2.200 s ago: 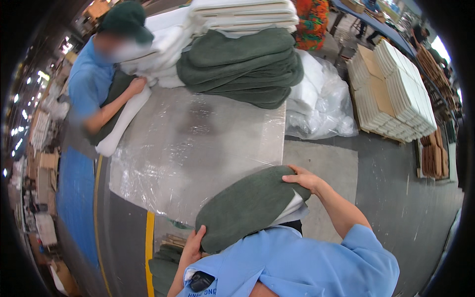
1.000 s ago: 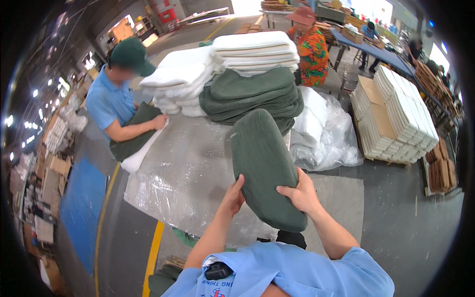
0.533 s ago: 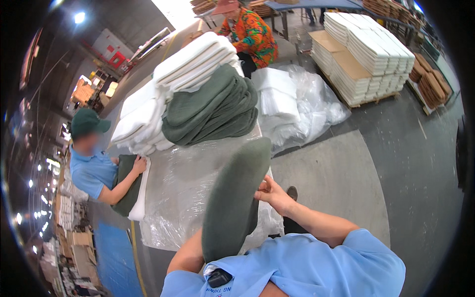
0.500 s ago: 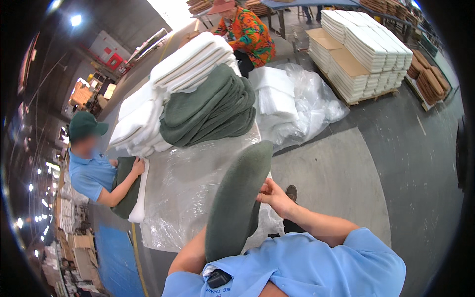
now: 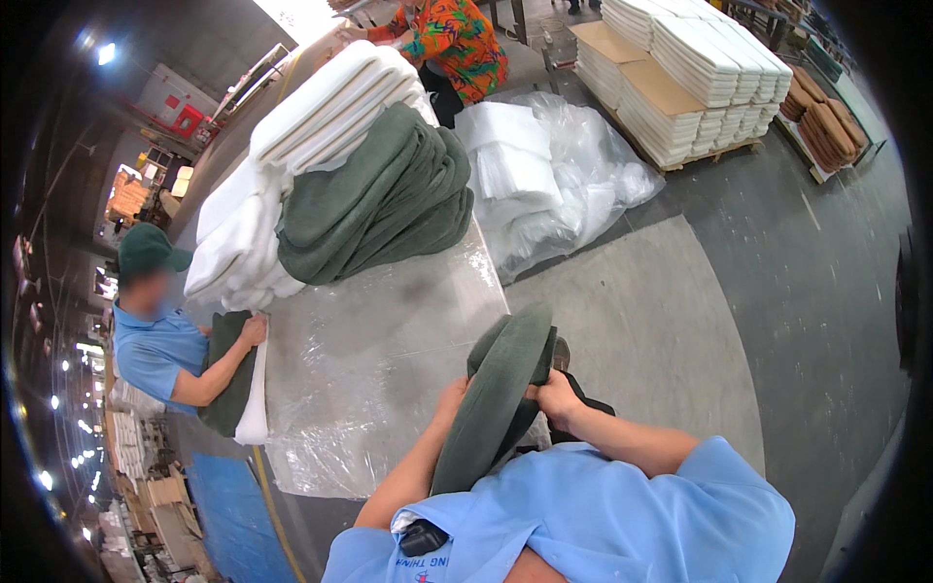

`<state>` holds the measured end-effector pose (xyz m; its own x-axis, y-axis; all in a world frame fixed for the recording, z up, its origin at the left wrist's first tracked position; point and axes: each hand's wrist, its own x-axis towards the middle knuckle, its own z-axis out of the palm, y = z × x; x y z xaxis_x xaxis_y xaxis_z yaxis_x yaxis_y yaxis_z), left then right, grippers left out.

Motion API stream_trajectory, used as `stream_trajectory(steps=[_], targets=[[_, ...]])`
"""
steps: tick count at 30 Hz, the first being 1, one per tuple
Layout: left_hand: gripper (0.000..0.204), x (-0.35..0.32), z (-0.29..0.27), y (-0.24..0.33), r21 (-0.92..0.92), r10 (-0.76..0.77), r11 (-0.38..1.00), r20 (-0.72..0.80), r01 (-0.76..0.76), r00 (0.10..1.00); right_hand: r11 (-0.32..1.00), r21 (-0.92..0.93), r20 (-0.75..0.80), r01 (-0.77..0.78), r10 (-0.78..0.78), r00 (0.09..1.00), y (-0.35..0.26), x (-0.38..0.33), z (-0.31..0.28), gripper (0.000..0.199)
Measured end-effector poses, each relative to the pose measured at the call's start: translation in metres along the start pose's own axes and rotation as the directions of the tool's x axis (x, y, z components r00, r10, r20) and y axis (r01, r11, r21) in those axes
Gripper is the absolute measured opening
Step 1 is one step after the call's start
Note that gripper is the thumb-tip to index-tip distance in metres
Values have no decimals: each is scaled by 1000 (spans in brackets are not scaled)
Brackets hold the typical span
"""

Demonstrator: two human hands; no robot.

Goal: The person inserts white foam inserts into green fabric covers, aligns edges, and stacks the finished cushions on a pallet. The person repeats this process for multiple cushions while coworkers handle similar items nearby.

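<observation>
In front of my chest I hold a dark green fabric cushion cover [image 5: 501, 403], long, round-ended and folded along its length, tilted upright. My left hand [image 5: 454, 396] grips its left edge, with most of the fingers hidden behind the fabric. My right hand [image 5: 557, 396] is closed on the right edge, thumb and fingers pinching the cloth. Whether padding is inside the cover cannot be made out. Beyond it, a heap of similar green covers [image 5: 379, 209] lies on the table beside stacked white pads [image 5: 335, 102].
The plastic-wrapped table [image 5: 360, 350] stands ahead of me. At its left side a co-worker [image 5: 160, 335] handles a green cover and white pad. Another person [image 5: 452, 53] is at the far end. Plastic-bagged white sheets [image 5: 515, 165] and pallets of white pads [image 5: 680, 87] stand right.
The green cover has swung from tall and spread to lower, folded and more turned. My left hand has come into sight at its edge. The view has shifted slightly, moving the surroundings leftward.
</observation>
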<state>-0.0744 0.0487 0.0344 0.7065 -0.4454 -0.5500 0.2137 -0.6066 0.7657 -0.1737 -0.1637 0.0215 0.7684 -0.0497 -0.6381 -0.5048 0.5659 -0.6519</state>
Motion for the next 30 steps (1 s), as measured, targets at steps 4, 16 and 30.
stream_trajectory(steps=[4,16,30], targets=[[52,23,4,-25,269,38,963,-209,20,977,995,37,-135,-91,96,986,19,20,-6,29],[63,77,14,0,-40,-367,929,9,367,930,790,602,-293,-120,359,886,28,80,-6,52],[50,72,58,1,324,19,928,-534,184,845,968,152,-313,-199,238,919,78,135,-7,48]])
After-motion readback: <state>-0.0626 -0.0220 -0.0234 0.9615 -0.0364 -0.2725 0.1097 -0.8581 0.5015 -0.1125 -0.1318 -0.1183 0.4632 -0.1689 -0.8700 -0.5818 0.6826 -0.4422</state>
